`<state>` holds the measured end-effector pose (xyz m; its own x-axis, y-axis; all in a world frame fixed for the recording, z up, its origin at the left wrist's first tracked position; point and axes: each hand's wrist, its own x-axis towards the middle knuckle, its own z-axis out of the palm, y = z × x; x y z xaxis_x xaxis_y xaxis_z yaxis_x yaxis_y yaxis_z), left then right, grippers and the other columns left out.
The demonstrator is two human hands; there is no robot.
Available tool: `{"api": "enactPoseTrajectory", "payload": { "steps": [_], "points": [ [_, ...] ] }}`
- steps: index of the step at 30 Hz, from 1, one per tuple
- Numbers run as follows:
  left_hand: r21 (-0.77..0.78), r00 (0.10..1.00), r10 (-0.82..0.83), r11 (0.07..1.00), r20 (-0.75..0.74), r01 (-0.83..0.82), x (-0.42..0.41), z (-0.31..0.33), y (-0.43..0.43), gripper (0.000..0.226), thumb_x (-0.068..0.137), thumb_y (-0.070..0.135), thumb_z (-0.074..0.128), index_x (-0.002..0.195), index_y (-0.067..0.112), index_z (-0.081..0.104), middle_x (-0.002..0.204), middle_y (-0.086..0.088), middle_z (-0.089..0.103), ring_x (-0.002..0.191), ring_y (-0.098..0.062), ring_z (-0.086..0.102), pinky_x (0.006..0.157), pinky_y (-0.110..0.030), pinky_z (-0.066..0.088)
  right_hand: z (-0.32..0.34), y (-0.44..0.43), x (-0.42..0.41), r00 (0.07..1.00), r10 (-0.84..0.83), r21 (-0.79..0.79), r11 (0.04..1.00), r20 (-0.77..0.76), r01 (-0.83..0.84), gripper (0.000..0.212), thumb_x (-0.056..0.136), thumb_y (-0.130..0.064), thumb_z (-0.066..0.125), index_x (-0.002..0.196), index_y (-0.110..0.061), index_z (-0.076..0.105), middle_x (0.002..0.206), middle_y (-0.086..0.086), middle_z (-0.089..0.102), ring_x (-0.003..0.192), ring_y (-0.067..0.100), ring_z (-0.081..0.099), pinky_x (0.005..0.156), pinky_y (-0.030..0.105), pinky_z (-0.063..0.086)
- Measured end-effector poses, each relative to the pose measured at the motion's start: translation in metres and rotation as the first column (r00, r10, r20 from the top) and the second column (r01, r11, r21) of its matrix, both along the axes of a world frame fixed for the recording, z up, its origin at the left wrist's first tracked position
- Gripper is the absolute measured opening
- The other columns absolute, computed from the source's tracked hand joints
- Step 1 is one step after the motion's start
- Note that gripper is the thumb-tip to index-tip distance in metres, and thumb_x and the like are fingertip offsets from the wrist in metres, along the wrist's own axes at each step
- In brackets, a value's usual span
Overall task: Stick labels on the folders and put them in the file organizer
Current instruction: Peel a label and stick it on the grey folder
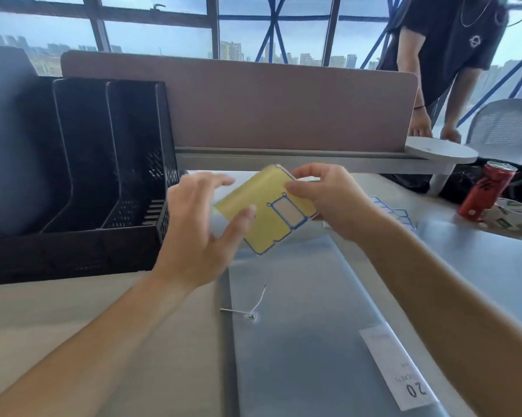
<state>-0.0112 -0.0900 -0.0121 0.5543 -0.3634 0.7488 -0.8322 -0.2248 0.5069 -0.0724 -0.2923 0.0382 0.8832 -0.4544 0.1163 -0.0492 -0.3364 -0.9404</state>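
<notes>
Desk (73, 326), right grip (329, 200) pinching label sheet (262, 224)

yellow label sheet (259, 212) blue-outlined, black organizer (103, 164), red can (485, 191)

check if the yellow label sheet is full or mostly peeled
Mostly peeled: the yellow label sheet pinched by the right hand is largely bare backing, with one blue-bordered label visible near its middle.

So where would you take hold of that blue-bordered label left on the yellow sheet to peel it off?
Probably take the blue-bordered label by its left corner, coming from the left with the left hand. The right hand pinches the yellow sheet above the label, blocking that side, while the left corner faces the open fingers.
</notes>
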Motion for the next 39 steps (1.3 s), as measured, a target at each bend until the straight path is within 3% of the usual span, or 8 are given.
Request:
{"api": "enactPoseTrajectory", "payload": {
  "steps": [3,7,13,16,21,27,34,39],
  "points": [
    [0.203,0.982,-0.031,0.977,-0.188,0.069,-0.007,0.031,-0.015,0.077,0.066,0.075,0.058,0.134,0.040,0.045,0.132,0.012,0.032,0.131,-0.011,0.022,0.110,-0.033,0.024,-0.010,0.015,-0.010,0.984,0.001,0.193,0.981,0.177,-0.036,0.022,0.094,-0.008,0.062,0.112,-0.019,0.057,0.079,0.005,0.070,0.066,0.019,0.064,0.058,0.030,0.055],
    [0.460,0.988,0.006,0.885,-0.154,0.066,0.005,0.038,-0.032,0.100,0.053,0.073,0.075,0.141,0.045,0.038,0.139,0.018,0.039,0.132,-0.006,0.024,0.106,-0.026,0.018,-0.018,0.019,-0.011,0.949,0.019,0.213,0.973,0.316,-0.090,0.024,0.095,0.002,0.055,0.089,-0.020,0.064,0.072,-0.003,0.070,0.069,0.021,0.060,0.065,0.037,0.051],
    [0.227,0.973,-0.068,0.967,-0.219,0.118,0.021,0.023,-0.023,0.061,0.066,0.040,0.088,0.122,0.034,0.063,0.111,0.020,0.065,0.103,0.000,0.060,0.090,-0.026,0.049,-0.029,0.013,-0.010,0.912,0.223,0.044,0.966,0.345,-0.253,0.027,0.086,0.002,0.067,0.093,-0.024,0.066,0.088,0.000,0.071,0.074,0.015,0.064,0.070,0.030,0.057],
    [0.239,0.982,-0.069,0.965,-0.176,0.110,0.017,0.025,-0.017,0.053,0.067,0.041,0.087,0.115,0.034,0.067,0.104,0.020,0.068,0.097,-0.003,0.063,0.085,-0.028,0.051,-0.028,0.014,-0.013,0.891,0.296,-0.046,0.953,0.343,-0.299,0.036,0.076,-0.012,0.073,0.105,-0.033,0.065,0.083,0.002,0.070,0.070,0.021,0.062,0.066,0.031,0.055],
    [0.305,0.994,-0.048,0.949,-0.096,0.075,0.006,0.028,-0.014,0.050,0.068,0.049,0.081,0.113,0.035,0.065,0.097,0.021,0.066,0.091,-0.005,0.062,0.080,-0.033,0.052,-0.026,0.013,-0.018,0.892,0.327,-0.239,0.936,0.311,-0.260,0.043,0.072,-0.041,0.074,0.113,-0.044,0.060,0.080,0.008,0.067,0.070,0.041,0.059,0.063,0.058,0.053],
    [0.121,0.863,-0.228,0.942,-0.451,0.313,0.004,0.031,-0.014,0.052,0.064,0.045,0.087,0.111,0.039,0.064,0.098,0.016,0.071,0.088,-0.003,0.068,0.076,-0.021,0.053,-0.022,0.009,-0.018,0.897,0.302,-0.305,0.931,0.323,-0.203,0.027,0.079,-0.023,0.073,0.102,-0.034,0.066,0.093,-0.009,0.071,0.078,0.024,0.067,0.070,0.053,0.056],
    [-0.055,0.873,-0.233,0.971,-0.427,0.233,0.005,0.036,-0.011,0.015,0.079,0.031,0.076,0.093,0.035,0.073,0.078,0.019,0.072,0.067,0.002,0.065,0.062,-0.011,0.048,-0.015,0.008,-0.023,0.894,0.343,-0.303,0.918,0.287,-0.255,0.028,0.082,-0.027,0.071,0.107,-0.037,0.063,0.085,0.013,0.072,0.074,0.041,0.066,0.068,0.061,0.054],
    [-0.005,0.912,-0.169,0.984,-0.373,0.181,0.006,0.030,-0.012,0.014,0.082,0.028,0.077,0.096,0.032,0.074,0.088,0.017,0.074,0.078,-0.003,0.070,0.070,-0.018,0.055,-0.014,-0.002,-0.022,0.934,0.201,-0.457,0.888,0.295,-0.047,0.025,0.078,-0.043,0.070,0.102,-0.045,0.066,0.093,-0.014,0.063,0.080,0.012,0.062,0.076,0.038,0.058]
  ]
}}
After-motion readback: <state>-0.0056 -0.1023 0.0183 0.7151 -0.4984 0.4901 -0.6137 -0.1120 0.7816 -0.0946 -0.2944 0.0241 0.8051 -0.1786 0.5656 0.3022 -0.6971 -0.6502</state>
